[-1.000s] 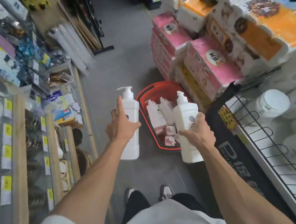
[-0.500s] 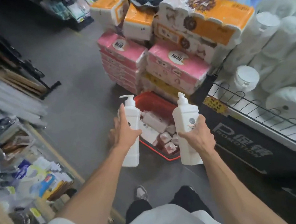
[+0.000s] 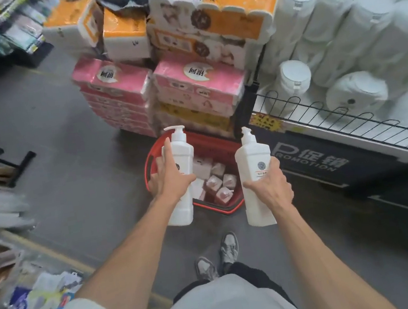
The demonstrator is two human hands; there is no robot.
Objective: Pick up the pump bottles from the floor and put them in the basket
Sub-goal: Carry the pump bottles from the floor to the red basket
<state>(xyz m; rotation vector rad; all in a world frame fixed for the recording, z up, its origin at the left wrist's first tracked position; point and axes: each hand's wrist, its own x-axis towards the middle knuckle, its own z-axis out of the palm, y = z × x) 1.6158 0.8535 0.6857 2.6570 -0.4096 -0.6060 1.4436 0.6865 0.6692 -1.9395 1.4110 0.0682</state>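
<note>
Gripping 2 white pump bottles [image 3: 179,155] above red basket [image 3: 217,205], left hand [image 3: 169,184] and right hand [image 3: 270,188], near "PROMOTION" sign [image 3: 304,163].

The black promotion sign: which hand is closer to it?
Right. The right hand is just left of the sign; the left hand is farther left, over the basket.

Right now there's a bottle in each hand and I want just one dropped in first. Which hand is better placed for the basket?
Probably left. The left hand grips the left bottle in line with the red basket; the right hand grips the right bottle just outside its right rim.
</note>
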